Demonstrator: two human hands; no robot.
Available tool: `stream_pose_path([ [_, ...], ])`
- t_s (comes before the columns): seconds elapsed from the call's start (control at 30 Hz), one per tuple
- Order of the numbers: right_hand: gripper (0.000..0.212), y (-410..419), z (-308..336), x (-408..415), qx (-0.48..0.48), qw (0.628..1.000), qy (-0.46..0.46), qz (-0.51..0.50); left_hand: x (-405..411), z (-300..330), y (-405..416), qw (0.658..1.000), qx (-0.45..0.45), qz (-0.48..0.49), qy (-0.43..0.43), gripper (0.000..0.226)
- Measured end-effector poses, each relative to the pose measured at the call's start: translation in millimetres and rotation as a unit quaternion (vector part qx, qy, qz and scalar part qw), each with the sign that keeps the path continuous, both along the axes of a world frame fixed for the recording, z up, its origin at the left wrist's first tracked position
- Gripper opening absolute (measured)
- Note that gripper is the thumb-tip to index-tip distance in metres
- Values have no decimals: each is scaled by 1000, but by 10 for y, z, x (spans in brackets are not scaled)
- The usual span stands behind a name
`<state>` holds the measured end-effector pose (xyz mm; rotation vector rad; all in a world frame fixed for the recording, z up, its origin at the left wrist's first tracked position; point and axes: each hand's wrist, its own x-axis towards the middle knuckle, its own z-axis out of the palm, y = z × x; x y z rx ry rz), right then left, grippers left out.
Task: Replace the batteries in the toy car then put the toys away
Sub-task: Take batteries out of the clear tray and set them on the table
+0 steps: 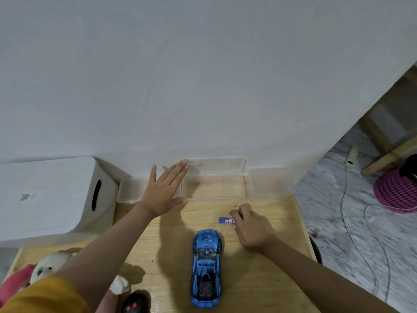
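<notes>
A blue toy car (206, 267) stands on its wheels on the wooden table (171, 249), nose pointing toward the wall. Just right of its nose lies a blue and white battery (225, 220). My right hand (250, 229) pinches the battery's right end with its fingertips. My left hand (163, 192) is flat with fingers spread, hovering at the left edge of an open clear plastic box (213, 186) whose lid leans against the wall. A black remote control (135, 302) with red buttons lies at the near edge.
A white storage bin (52, 199) stands at the far left. Two more clear boxes (129, 190) (268, 184) flank the open one. A white plush toy (48, 265) and something pink lie at the near left. A pink basket (396, 190) and cables are on the floor right.
</notes>
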<state>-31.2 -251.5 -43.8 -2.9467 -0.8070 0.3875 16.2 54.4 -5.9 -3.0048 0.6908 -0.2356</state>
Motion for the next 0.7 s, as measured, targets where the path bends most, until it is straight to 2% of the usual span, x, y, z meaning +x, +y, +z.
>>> stream_pose_path([
  [0.17,54,-56,-16,-9,57,998,-24,-23,-10,-1,1,1000,0,8,9,97],
  [0.27,48,-109,20,-72,151,985,-48,-74,-12,-3,1,1000,-4,3,-8,99],
  [0.33,45,-115,58,-111,217,966,-17,-139,-15,-8,-6,1000,-8,4,-13,108],
  [0.5,45,-42,160,-161,377,870,81,-307,-17,-4,-6,1000,-8,6,-11,111],
  [0.6,51,-48,207,-175,403,816,154,-384,-31,2,5,1000,-6,10,-10,110],
  [0.7,55,-55,213,-198,419,775,220,-419,-37,5,-18,1000,-6,9,-9,110],
])
